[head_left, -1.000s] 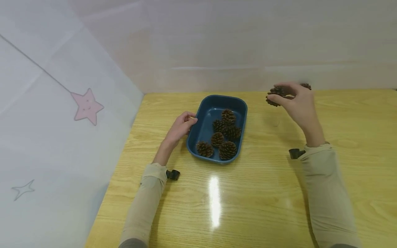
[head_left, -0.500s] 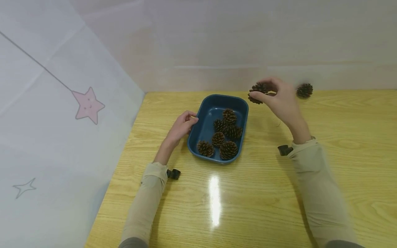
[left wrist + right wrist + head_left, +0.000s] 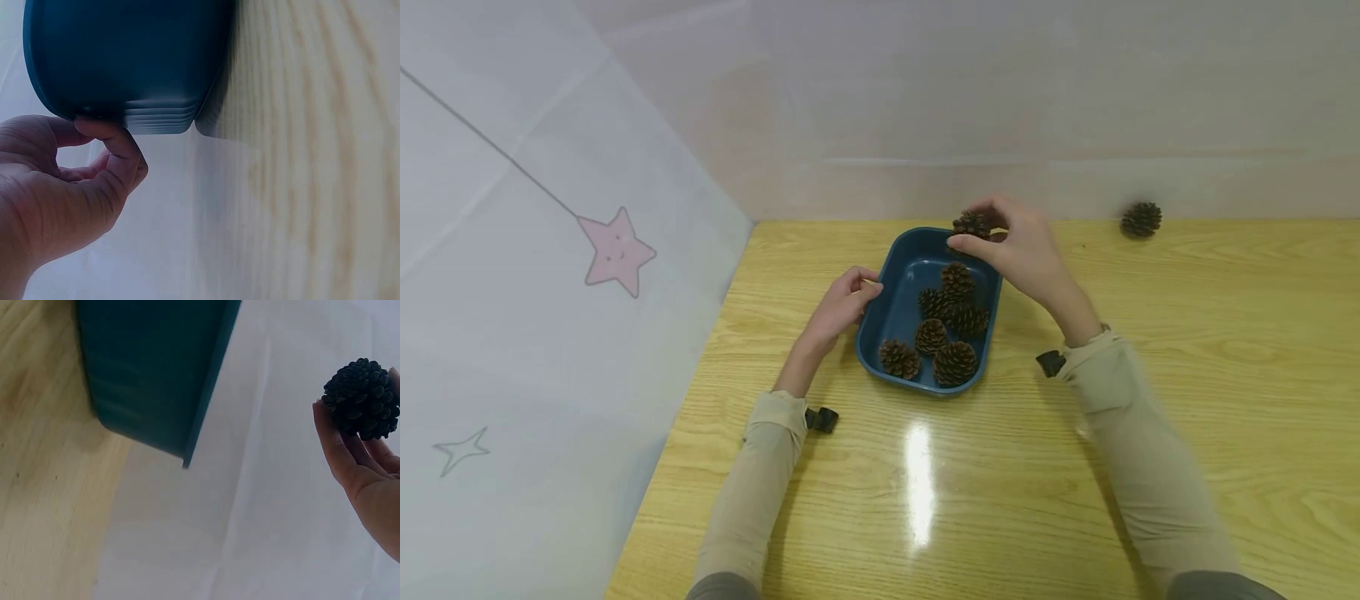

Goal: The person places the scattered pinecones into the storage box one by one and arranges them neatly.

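Note:
A dark blue rectangular bin (image 3: 869,350) sits on the table with several brown pine cones (image 3: 955,363) inside, mostly toward its right and near end. My left hand (image 3: 841,308) grips the bin's left rim; in the left wrist view its thumb and curled fingers meet the rim. Over the bin's far right corner, my right hand (image 3: 1022,254) holds a pine cone (image 3: 970,225) between thumb and fingers. The right wrist view shows that held pine cone (image 3: 362,399) in the air above the level of the bin's rim.
One more pine cone (image 3: 1141,219) lies at the table's back edge, to the right, against the pale wall sheet (image 3: 925,100). The wooden table (image 3: 1000,483) ends on the left beside a white sheet with a pink star (image 3: 617,252).
My right hand has carried its pine cone leftward, from right of the bin to over the bin's far right corner. The left hand stays on the rim.

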A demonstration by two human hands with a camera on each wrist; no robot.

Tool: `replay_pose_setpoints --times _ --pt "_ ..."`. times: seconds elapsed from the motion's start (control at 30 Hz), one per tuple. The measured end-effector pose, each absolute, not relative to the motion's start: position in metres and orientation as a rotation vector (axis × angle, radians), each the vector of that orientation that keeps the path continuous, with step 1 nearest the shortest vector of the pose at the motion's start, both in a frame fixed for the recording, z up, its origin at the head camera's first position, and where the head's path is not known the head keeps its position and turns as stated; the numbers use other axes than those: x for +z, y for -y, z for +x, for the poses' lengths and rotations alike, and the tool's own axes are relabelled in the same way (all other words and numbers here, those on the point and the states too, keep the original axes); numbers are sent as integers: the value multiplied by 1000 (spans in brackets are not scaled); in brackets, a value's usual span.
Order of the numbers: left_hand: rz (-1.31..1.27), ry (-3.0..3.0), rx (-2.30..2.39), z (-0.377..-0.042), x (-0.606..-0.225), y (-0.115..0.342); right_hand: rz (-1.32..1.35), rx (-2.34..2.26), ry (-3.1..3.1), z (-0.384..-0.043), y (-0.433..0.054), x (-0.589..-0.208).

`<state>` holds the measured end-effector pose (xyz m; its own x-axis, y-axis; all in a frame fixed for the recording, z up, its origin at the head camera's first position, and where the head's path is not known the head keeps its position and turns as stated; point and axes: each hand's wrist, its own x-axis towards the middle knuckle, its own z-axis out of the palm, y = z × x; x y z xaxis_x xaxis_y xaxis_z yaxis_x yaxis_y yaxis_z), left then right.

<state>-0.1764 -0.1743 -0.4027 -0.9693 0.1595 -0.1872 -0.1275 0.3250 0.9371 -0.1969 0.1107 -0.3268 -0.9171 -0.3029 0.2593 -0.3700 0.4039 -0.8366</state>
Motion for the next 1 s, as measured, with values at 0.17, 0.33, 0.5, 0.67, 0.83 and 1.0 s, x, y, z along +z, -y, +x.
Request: replay_pose_setpoints --times 0.17,0.33,0.5,0.67,0.83,1.0 --pt "33 -2347 1694 -176 -402 174 655 1553 2623 -197 -99 -334" --pt "32 -2343 1696 -176 -401 174 691 1506 2702 -197 -90 -339" --pt "23 -2336 1697 -176 -401 174 755 1401 2784 -198 -82 -346" --pt "10 -2330 1691 -176 -400 174 824 1364 2790 -196 -76 -352" --pt "9 -2327 1696 -176 -400 173 868 1383 2772 -194 -70 -357" --pt "16 -2330 1688 -176 -401 174 892 1383 2767 -192 -65 -360"
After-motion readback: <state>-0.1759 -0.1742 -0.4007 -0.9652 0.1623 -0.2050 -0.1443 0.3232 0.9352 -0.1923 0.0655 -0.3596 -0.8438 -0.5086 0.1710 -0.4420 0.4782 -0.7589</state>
